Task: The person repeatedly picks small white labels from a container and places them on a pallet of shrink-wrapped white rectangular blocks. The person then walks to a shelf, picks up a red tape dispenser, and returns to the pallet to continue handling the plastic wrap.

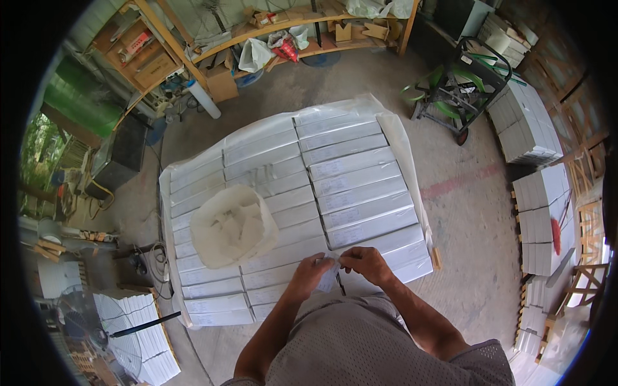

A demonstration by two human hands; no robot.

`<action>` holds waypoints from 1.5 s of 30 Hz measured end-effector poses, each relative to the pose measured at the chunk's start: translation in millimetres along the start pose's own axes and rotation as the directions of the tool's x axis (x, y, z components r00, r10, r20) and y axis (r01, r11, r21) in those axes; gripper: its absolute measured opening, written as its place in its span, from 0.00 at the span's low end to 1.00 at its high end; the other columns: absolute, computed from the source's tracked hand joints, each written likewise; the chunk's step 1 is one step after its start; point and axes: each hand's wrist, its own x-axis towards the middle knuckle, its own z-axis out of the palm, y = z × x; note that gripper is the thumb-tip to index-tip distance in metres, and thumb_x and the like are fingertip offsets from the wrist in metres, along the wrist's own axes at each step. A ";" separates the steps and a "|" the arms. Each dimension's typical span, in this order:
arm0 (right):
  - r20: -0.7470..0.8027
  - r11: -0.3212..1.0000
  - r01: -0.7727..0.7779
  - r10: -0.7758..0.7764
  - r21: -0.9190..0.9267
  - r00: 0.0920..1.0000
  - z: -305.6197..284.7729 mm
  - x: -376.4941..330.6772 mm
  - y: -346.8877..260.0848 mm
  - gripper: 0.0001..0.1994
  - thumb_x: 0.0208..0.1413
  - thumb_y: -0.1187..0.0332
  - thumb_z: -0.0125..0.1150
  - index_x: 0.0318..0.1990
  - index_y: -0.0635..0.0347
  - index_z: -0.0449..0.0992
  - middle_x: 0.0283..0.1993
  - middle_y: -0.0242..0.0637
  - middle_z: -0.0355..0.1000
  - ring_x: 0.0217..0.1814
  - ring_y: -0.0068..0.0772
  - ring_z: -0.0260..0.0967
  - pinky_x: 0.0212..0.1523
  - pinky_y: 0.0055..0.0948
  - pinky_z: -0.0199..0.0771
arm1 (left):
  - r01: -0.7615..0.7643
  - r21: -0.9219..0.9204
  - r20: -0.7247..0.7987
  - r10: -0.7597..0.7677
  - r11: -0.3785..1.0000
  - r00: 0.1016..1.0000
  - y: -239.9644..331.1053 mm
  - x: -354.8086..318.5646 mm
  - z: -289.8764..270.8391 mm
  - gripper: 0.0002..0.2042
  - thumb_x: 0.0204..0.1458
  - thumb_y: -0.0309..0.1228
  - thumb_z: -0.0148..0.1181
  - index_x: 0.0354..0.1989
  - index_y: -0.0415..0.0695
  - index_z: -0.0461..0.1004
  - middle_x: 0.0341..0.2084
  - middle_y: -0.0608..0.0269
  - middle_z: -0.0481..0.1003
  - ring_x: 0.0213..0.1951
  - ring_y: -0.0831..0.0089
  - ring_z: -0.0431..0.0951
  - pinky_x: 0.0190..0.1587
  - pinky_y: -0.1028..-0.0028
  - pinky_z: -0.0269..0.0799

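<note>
A: What's biggest there?
B: A grey concrete floor (444, 238), crossed by a faded red stripe (458, 182). On it lies a broad block of long, flat white boxes (357, 177) in 3 columns, with clear plastic film (398, 138) along its far and right edges.
A: Anything standing apart?
B: A black metal hand truck with green parts (460, 90), upright beyond the far right corner.
A: And on the boxes?
B: A round, off-white open tub (205, 241), left of the middle, with pale scraps (238, 226) inside.
A: Where are the 2 hands?
B: Close together over the near edge of the boxes. The left hand (310, 271) pinches a small, thin, pale bluish sheet (329, 279) between thumb and fingers. The right hand (365, 262) is just beside it, thumb and forefinger pressed together on the sheet's upper right edge.
A: So the sheet is where?
B: Between both hands, hanging just in front of the person's grey mesh shirt (386, 341). Its markings are too small to tell.
</note>
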 end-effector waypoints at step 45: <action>-0.242 0.989 0.083 -0.110 -0.119 0.964 20.3 6.7 21.1 0.14 0.52 0.65 0.62 0.35 0.72 0.77 0.26 0.39 0.76 0.27 0.26 0.72 0.28 0.24 0.71 | -0.363 0.228 -0.023 0.378 0.904 0.926 -42.7 24.3 10.2 0.18 0.57 0.42 0.55 0.36 0.36 0.74 0.22 0.55 0.73 0.27 0.73 0.70 0.33 0.67 0.68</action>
